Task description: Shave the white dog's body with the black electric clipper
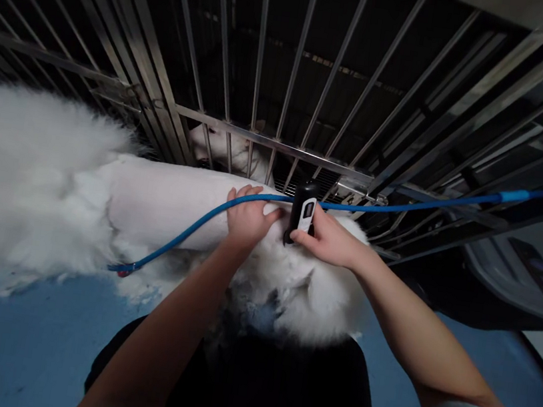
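A large white dog (166, 199) is in front of me, its back shorn to a smooth pinkish strip while long fluffy fur stays at the left and around its head. My left hand (249, 217) lies flat on the shorn skin, fingers spread and thumb stretched to the right. In my right hand (330, 237) is a black hair clipper (302, 211) with a white panel, held upright. Its lower end meets the fur just right of my left thumb; the blade is hidden. A blue cord (210, 212) crosses over my left fingers and passes by the clipper.
Metal cages (270, 141) stand directly behind the dog, and another white animal (231, 147) is behind the bars. Loose tufts of fur (18, 284) lie on the blue floor (29, 345). A grey and black appliance (520, 265) is at the right. My dark-clothed knees are below.
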`<state>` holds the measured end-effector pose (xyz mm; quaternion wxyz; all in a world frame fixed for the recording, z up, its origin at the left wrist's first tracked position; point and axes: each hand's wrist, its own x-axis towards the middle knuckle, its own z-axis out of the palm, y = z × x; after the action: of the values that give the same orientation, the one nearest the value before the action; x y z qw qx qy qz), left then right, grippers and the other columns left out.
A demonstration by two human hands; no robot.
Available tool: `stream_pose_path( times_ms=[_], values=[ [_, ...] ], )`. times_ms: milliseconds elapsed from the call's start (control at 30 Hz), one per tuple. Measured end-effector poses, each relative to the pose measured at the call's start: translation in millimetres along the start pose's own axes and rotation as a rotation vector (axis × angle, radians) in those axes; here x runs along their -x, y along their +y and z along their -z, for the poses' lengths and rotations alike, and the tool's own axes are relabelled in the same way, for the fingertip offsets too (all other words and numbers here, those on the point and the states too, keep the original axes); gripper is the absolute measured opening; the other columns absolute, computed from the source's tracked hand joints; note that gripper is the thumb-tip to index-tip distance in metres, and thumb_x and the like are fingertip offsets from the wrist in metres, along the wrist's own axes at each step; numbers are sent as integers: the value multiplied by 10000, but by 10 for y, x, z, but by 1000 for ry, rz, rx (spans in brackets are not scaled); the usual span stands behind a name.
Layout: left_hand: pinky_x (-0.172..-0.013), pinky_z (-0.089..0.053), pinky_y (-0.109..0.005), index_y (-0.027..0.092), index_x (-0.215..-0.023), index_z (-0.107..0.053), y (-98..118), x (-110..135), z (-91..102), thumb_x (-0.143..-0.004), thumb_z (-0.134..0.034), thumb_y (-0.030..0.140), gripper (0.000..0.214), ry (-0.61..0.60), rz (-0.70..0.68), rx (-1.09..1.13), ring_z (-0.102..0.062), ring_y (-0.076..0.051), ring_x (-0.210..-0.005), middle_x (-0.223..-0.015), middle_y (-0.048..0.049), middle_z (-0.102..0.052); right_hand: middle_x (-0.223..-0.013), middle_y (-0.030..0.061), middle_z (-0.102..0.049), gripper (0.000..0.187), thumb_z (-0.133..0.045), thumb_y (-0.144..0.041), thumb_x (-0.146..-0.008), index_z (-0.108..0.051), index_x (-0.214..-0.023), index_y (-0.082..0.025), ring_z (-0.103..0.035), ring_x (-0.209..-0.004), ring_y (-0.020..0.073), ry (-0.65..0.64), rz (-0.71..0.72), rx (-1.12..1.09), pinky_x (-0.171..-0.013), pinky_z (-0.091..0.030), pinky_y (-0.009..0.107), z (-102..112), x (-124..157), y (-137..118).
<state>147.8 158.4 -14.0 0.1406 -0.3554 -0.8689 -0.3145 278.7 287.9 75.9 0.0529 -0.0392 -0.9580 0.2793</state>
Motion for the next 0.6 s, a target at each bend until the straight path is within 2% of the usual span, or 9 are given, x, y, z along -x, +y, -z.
stream_pose_path(
  times_ms=[167,233,333,367,400,533,600],
  values=[
    [-1157,-250,-534,214,-1040,-733,19,-33,56,-853,-610,468,339,7,14,22,-529,-323,-1246,-1245,-110,-673,-914,79,-621,357,-559,-452,-838,-409,-1049,-206,-611,-813,272,163,-74,16,-697,-494,394,-26,-21,-106],
    [-1157,-252,-533,208,-1043,-732,25,-47,83,-849,-613,470,346,-1,16,23,-527,-324,-1248,-1242,-109,-674,-899,86,-621,360,-557,-449,-833,-408,-1048,-202,-612,-798,276,126,-100,43,-684,-486,393,-42,13,-142],
    [-1154,-255,-534,205,-1038,-732,29,-59,106,-858,-608,462,337,-11,21,26,-526,-323,-1249,-1245,-107,-673,-866,71,-623,381,-588,-458,-820,-418,-1050,-205,-607,-744,260,3,-83,56,-646,-475,372,-44,83,-170],
    [-1155,-252,-534,206,-1032,-733,30,-61,108,-861,-607,463,333,-6,25,27,-527,-322,-1248,-1244,-106,-674,-861,63,-622,383,-598,-459,-816,-420,-1045,-210,-605,-731,252,4,-70,46,-638,-473,366,-46,95,-166],
    [-1155,-249,-534,208,-1027,-735,31,-63,108,-863,-607,470,334,3,28,27,-529,-321,-1245,-1242,-106,-675,-856,55,-620,378,-603,-460,-813,-418,-1036,-216,-602,-723,244,43,-63,28,-634,-473,363,-53,99,-155],
    [-1155,-254,-523,221,-1010,-738,31,-65,101,-850,-623,515,353,34,31,19,-539,-315,-1236,-1231,-105,-679,-815,35,-612,357,-586,-474,-818,-396,-1005,-236,-599,-717,237,330,-97,-38,-623,-470,361,-139,88,-94],
    [-1155,-253,-525,230,-1014,-737,31,-64,101,-848,-624,526,357,33,31,14,-541,-314,-1232,-1227,-102,-681,-798,36,-616,375,-587,-482,-814,-393,-1019,-234,-600,-693,242,309,-114,-25,-600,-458,356,-177,107,-95]
  ],
)
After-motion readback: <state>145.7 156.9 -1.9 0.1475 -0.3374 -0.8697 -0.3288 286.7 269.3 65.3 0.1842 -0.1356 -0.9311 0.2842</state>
